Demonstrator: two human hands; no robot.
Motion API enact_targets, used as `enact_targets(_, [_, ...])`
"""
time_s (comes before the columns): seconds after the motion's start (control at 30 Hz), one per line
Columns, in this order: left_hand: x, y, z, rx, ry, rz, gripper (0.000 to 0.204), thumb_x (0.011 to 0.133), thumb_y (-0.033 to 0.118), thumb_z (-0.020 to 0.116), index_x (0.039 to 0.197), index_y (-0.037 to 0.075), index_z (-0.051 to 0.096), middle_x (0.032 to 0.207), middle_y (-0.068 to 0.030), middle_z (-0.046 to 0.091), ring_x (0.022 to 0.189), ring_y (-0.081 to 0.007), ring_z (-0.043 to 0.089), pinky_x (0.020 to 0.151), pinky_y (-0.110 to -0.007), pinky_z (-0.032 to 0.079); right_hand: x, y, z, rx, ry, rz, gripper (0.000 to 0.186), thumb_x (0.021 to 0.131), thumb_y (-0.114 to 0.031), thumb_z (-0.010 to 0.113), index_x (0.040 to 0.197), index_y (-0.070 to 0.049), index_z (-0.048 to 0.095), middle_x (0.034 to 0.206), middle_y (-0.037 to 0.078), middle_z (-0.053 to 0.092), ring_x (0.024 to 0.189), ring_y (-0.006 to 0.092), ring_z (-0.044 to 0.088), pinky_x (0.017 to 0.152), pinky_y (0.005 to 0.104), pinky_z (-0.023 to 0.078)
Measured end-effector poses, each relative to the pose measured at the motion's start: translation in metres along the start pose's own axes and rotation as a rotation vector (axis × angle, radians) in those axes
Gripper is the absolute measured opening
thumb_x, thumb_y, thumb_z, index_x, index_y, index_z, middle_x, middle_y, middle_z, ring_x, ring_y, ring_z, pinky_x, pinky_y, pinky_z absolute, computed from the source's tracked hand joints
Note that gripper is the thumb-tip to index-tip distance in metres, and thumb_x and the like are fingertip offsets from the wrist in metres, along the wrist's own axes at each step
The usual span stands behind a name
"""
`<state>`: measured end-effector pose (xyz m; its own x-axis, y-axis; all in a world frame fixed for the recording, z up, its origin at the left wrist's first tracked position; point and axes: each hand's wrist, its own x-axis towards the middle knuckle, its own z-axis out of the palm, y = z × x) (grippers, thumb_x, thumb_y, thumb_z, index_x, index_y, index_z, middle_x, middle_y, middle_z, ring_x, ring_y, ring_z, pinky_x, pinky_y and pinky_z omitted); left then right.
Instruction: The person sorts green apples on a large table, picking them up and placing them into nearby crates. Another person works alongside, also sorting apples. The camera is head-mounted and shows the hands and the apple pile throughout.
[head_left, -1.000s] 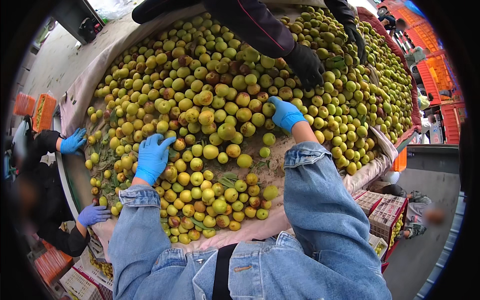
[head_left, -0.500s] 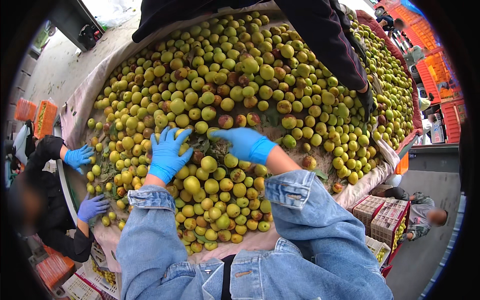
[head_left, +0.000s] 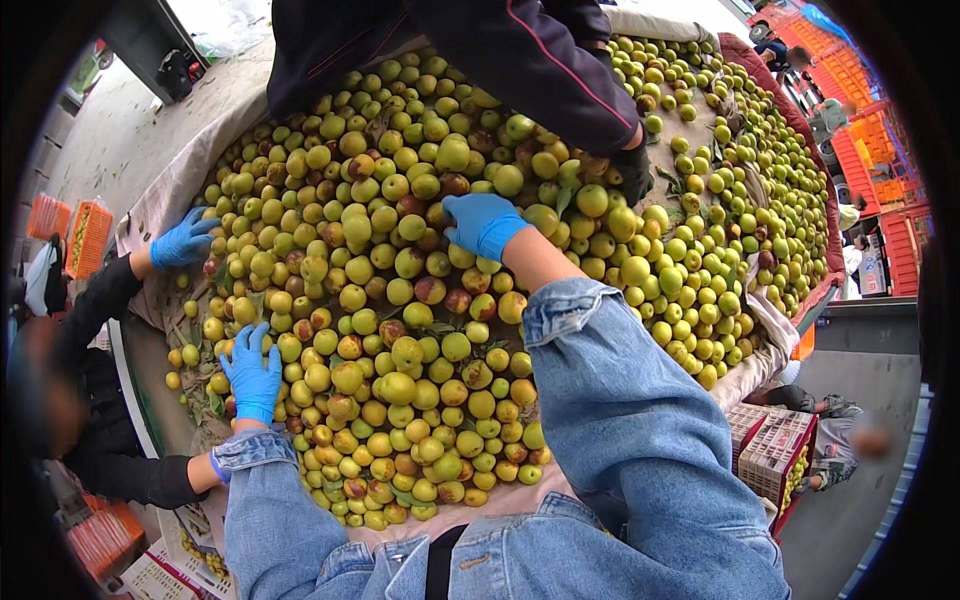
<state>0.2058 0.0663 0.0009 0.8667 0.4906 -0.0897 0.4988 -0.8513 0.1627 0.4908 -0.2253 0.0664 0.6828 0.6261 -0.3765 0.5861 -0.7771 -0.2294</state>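
A heap of small round green-yellow jujubes, many with reddish-brown patches, covers a wide cloth-lined table. My left hand, in a blue glove, rests on the left side of the heap with its fingers spread and holds nothing visible. Farther off, near the middle of the heap, my right hand, also blue-gloved, points left with its fingers together and bent down among the jujubes. Whatever may be under its fingertips is hidden.
Opposite, a person's dark-gloved hand reaches into the heap. At left, another person's blue-gloved hand lies at its edge. Crates of fruit stand at lower right; orange crates stand far left.
My left hand has moved left and nearer me; my right hand has moved farther away. Jujubes have shifted into the middle. The opposite person's arm has swung left, and the left person's hands have moved.
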Motion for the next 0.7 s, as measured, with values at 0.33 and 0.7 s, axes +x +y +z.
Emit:
enact_targets(0.33, [-0.012, -0.019, 0.014, -0.053, 0.021, -0.045, 0.047, 0.080, 0.022, 0.059, 0.126, 0.021, 0.048, 0.137, -0.0057, 0.036, 0.127, -0.0291, 0.036, 0.105, -0.060, 0.010, 0.021, -0.060, -0.044, 0.112, 0.390, -0.193, 0.016, 0.078, -0.017, 0.058, 0.092, -0.014, 0.066, 0.096, 0.015, 0.059, 0.087, 0.0314, 0.061, 0.073, 0.0401, 0.051])
enact_targets(0.7, [-0.010, 0.062, -0.014, -0.243, 0.173, 0.253, 0.051, 0.087, 0.030, 0.053, 0.135, 0.019, 0.040, 0.145, -0.0103, 0.025, 0.134, -0.0319, 0.024, 0.105, -0.060, 0.008, 0.021, -0.086, 0.006, -0.245, 0.029, -0.226, 0.036, 0.084, -0.017, 0.048, 0.119, -0.014, 0.055, 0.092, 0.013, 0.064, 0.081, 0.0298, 0.064, 0.067, 0.0409, 0.052])
